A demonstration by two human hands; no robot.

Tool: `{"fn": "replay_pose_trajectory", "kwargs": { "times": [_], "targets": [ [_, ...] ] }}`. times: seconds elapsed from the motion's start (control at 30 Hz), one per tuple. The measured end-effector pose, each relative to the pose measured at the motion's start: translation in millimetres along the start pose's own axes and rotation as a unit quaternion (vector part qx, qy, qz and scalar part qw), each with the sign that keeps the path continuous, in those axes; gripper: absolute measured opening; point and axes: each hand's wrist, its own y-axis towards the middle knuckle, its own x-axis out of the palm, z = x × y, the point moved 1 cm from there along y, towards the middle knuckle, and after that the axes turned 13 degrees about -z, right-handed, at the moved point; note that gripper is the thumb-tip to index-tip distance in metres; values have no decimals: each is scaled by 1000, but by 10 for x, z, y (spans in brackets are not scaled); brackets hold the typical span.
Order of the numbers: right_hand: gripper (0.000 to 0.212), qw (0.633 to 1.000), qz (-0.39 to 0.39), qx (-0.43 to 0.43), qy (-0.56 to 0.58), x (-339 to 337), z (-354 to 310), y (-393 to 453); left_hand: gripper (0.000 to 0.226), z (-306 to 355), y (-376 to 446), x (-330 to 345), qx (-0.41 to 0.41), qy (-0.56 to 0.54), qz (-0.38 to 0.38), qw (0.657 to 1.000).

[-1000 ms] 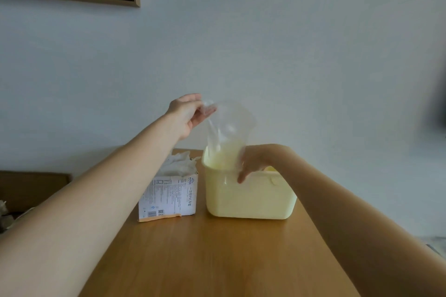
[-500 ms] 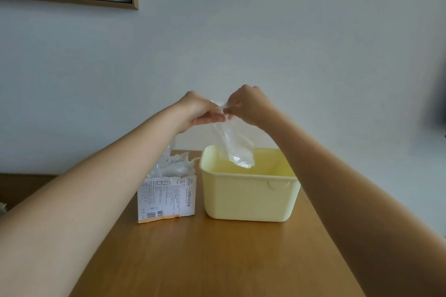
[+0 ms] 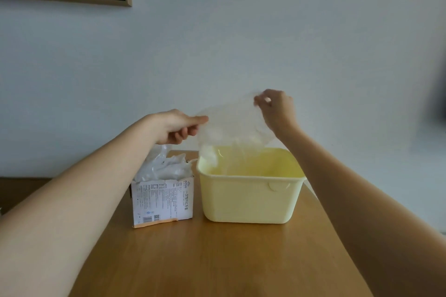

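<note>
Pale wall behind, a wooden table (image 3: 217, 260) below. Above the pale yellow plastic bin (image 3: 251, 198), the left hand (image 3: 177, 125) and right hand (image 3: 277, 109) each pinch an edge of a thin clear plastic bag (image 3: 231, 125), spread between them, its bottom dipping into the bin. A torn white cardboard box (image 3: 163, 200) stands just beside.

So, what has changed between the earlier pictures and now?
The right hand rose from the yellow bin and pinched the top of the clear plastic bag next to the left hand. Then the hands moved apart, and the bag is now stretched wide above the bin. Bin, open box and table stayed in place.
</note>
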Motion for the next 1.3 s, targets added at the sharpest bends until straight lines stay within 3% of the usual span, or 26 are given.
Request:
{"fn": "replay_pose_trajectory", "kwargs": {
  "times": [0.07, 0.17, 0.23, 0.3, 0.33, 0.4, 0.47, 0.53, 0.63, 0.83, 0.93, 1.03, 1.07, 1.13, 1.2, 1.23, 1.3],
  "targets": [
    [22, 997, 3, 72, 22, 47, 252, -33, 32, -39, 54, -49, -34, 120, 64, 990],
    [24, 988, -37, 151, -10, 156, 583, -107, 28, -43, 143, -30, -39, 266, 178, 947],
    [24, 981, -66, 178, -44, 222, 713, -139, 22, 30, 183, 80, 11, 346, 276, 897],
    [24, 973, -88, 187, -101, 262, 771, -152, 17, 164, 198, 280, 134, 367, 336, 857],
    [24, 968, -101, 185, -138, 276, 768, -162, 18, 231, 207, 406, 197, 373, 306, 853],
    [24, 953, -131, 168, -215, 308, 745, -176, 26, 273, 308, 651, 232, 392, 125, 882],
    [21, 933, -168, 148, -281, 358, 722, -190, 36, 175, 469, 832, 118, 437, -81, 888],
    [18, 912, -205, 144, -325, 416, 719, -202, 41, 14, 626, 893, 23, 501, -153, 852],
    [30, 885, -246, 146, -367, 478, 739, -206, 40, -172, 793, 917, -51, 514, -182, 837],
    [9, 844, -337, 138, -394, 528, 790, -160, 49, -241, 860, 962, -141, 582, -232, 767],
    [26, 841, -353, 115, -393, 459, 680, -92, 54, -272, 927, 962, -154, 575, -258, 761],
    [15, 855, -275, 29, -438, 450, 528, 21, 50, -270, 955, 954, -131, 549, -250, 787],
    [11, 861, -292, 26, -417, 475, 518, 44, 48, -266, 960, 949, -121, 536, -246, 798],
    [22, 837, -416, 97, -341, 578, 575, 36, 46, -270, 963, 934, -99, 506, -243, 822],
    [28, 756, -536, 168, -337, 674, 689, -38, 40, -276, 938, 913, -68, 469, -230, 850],
    [28, 730, -556, 178, -356, 702, 754, -60, 36, -265, 915, 889, -40, 452, -217, 864],
    [29, 741, -548, 176, -346, 720, 786, -80, 29, -225, 823, 796, 28, 428, -176, 886]
  ]
}}
